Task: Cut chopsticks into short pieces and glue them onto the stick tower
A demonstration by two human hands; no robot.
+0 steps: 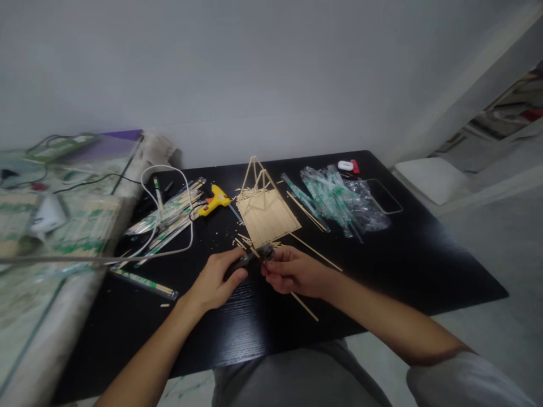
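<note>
- One left hand (218, 278), one right hand (294, 272), lower centre
- One dark tool (241, 263), lower centre
- One yellow glue gun (215, 200), left of centre
- One stick model (271, 213), centre
- One white case (345, 165), right of centre
- Loose sticks (316, 251), too many to count

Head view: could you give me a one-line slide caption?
Left hand grips a dark tool, right hand at its end, before a pale stick structure on a black table.

Left hand (220, 278) grips tool (242, 263); sticks (304, 306) nearby
</note>
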